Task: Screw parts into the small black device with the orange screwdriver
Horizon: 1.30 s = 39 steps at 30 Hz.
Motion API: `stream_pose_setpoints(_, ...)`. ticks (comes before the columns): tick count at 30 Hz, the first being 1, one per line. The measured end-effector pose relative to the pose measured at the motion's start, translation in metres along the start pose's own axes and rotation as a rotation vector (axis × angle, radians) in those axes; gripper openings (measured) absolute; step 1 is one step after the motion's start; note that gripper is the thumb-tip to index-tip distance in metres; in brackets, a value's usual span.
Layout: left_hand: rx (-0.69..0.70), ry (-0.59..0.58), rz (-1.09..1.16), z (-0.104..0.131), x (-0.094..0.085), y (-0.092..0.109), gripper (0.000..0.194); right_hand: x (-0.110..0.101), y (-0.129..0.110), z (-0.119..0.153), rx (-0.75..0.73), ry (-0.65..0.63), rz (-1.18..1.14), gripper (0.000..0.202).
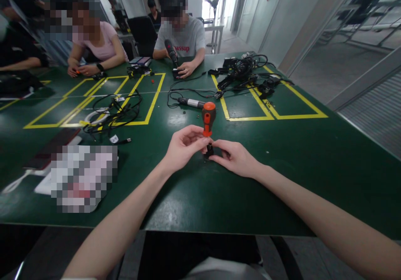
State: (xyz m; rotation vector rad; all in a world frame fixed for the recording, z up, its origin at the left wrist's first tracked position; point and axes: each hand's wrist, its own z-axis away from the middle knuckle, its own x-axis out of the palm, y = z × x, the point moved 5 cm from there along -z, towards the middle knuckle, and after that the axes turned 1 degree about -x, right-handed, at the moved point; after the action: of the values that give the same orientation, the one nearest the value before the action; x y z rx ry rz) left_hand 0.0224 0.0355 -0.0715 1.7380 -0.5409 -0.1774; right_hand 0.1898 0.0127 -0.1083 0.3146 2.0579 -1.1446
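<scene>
An orange and black screwdriver (208,119) stands upright, handle up, over a small black part (209,151) on the green table. My left hand (189,145) has its fingers closed round the screwdriver just below the handle. The fingertips of my right hand (233,157) pinch the small black part from the right side. Both hands nearly touch each other. The lower end of the screwdriver is partly hidden by my fingers, and the details of the black part are too small to make out.
Beyond my hands lies a black and silver electric tool (191,102) with its cable. Tangled black cables (241,73) are at the back right, looped cables (117,111) at the left, and a blurred packet (84,177) at the near left. Across the green table (300,155), people handle tools and parts.
</scene>
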Motion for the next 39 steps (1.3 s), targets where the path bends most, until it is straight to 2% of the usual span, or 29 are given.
stream_pose_setpoints(5,-0.020,-0.017,-0.008,-0.0002,0.0018,-0.0007,0.035,0.0001,-0.0006,0.0001,-0.008,-0.004,0.001,0.025)
stream_pose_setpoints(12,-0.006,0.048,0.008,-0.0014,-0.0020,-0.0046,0.036,0.0000,0.0001,-0.0005,-0.005,-0.001,-0.002,0.027)
stream_pose_setpoints(21,0.042,-0.024,-0.038,0.0005,0.0000,0.0029,0.029,-0.0004,-0.0010,-0.0009,-0.002,-0.010,0.007,0.027)
stream_pose_setpoints(33,0.007,0.035,0.013,-0.0012,-0.0037,-0.0052,0.038,0.0000,0.0002,0.0000,0.007,-0.008,-0.012,0.027)
stream_pose_setpoints(39,0.026,-0.007,-0.013,0.0006,-0.0027,-0.0021,0.029,0.0001,-0.0002,-0.0006,0.000,-0.011,-0.002,0.029)
